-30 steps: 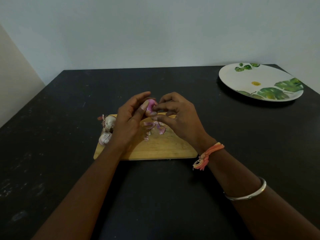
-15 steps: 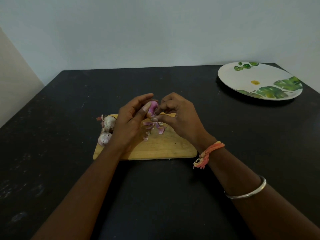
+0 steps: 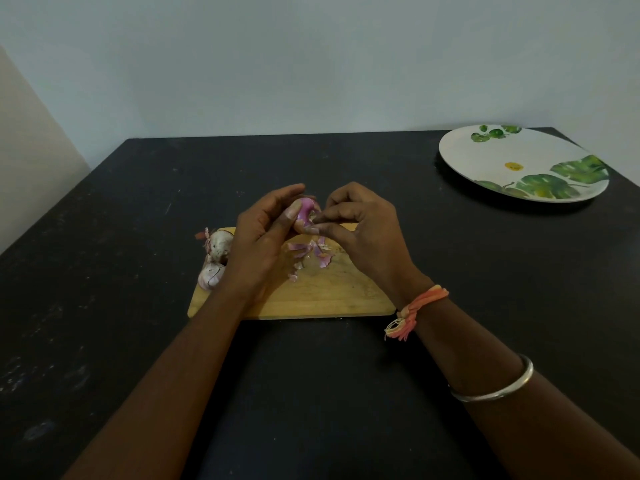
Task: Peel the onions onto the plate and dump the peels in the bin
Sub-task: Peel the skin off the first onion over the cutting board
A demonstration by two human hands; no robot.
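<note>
Black table [image 3: 311,393], onion-peeling step in hand above the wooden board [image 3: 329,296].
Loose peels [image 3: 311,252] lie mid-board; the left hand [image 3: 259,244] curls round the pink onion [image 3: 304,209] and the right hand [image 3: 367,230] pinches its skin. Next, likely: strip the rest, then reach to the plate [image 3: 485,157] at two o'clock.

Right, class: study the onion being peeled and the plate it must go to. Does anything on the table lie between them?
Nothing visible does. The left hand holds the onion above the cutting board while the right hand pinches its skin; from there to the plate at the far right there is only bare table.
</note>
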